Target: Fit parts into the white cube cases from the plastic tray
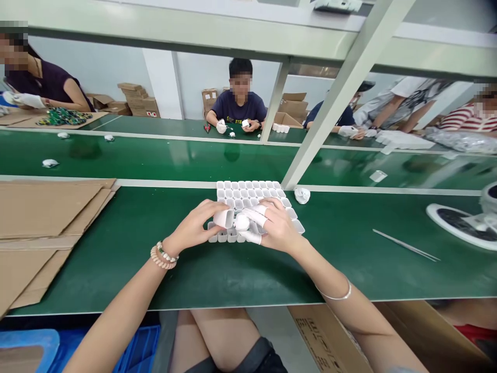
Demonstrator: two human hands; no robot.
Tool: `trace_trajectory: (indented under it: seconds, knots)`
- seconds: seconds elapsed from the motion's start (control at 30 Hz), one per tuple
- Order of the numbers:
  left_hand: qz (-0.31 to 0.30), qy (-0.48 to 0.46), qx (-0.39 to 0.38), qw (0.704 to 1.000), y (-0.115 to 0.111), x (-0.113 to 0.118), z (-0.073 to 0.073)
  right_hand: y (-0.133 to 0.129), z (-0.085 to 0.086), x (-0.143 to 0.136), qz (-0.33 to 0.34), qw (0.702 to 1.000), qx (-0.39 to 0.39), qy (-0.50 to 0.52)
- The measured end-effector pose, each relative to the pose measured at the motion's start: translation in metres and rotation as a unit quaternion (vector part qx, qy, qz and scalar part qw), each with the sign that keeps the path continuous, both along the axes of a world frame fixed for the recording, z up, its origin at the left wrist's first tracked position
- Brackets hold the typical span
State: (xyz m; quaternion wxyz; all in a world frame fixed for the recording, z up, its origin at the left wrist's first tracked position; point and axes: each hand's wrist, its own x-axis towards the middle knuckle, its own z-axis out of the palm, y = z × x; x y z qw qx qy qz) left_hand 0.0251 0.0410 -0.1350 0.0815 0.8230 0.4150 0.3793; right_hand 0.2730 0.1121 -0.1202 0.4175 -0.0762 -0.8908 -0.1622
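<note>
My left hand (207, 220) grips a small white open-ended plastic housing (224, 218), its opening turned to the right. Close beside that opening, my right hand (274, 223), with white covers on several fingertips, pinches a small round white piece (242, 223). What else lies within the right fingers is hidden. Under and behind both hands, rows of white square cups (248, 192) stand packed together on the green bench; my hands cover part of the rows.
Flattened cardboard (46, 217) lies at left. Tweezers (406, 244), a round-based white stand (466, 223) and a white crumpled bundle (302, 195) are at right. A slanted metal post (345, 93) rises behind the cups. Co-workers sit across the green conveyor (166, 160).
</note>
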Motion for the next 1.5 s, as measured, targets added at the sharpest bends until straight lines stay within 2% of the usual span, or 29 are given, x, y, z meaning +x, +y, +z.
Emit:
trace_trajectory:
  seconds: [0.23, 0.43, 0.63, 0.87, 1.0, 1.13, 1.3, 1.5]
  knots:
    - [-0.008, 0.015, 0.019, 1.0, -0.001, 0.002, 0.001, -0.004, -0.001, 0.0, -0.025, 0.999, 0.008, -0.022]
    - [0.006, 0.038, 0.019, 0.999, -0.001, 0.003, -0.002, -0.007, -0.005, 0.002, -0.047, 0.997, -0.023, -0.061]
    - [0.01, 0.05, 0.03, 0.998, -0.001, 0.005, -0.003, -0.009, -0.002, 0.001, -0.056, 0.997, -0.004, -0.057]
    - [0.018, 0.063, 0.022, 0.998, -0.002, 0.007, -0.005, -0.009, -0.006, 0.002, -0.052, 0.994, -0.051, -0.078]
    - [0.02, 0.054, 0.021, 0.998, -0.003, 0.01, -0.005, -0.008, -0.007, 0.003, -0.062, 0.992, -0.048, -0.1]
    - [0.033, 0.022, 0.026, 0.999, -0.005, 0.013, -0.003, -0.006, -0.007, 0.001, -0.056, 0.997, -0.045, -0.036]
    - [0.056, -0.038, 0.037, 0.997, -0.008, 0.017, -0.001, -0.008, -0.008, -0.005, -0.035, 0.992, -0.083, 0.093]
    - [0.092, -0.079, 0.048, 0.991, -0.011, 0.023, -0.001, -0.011, -0.014, -0.01, 0.022, 0.989, -0.087, 0.118]
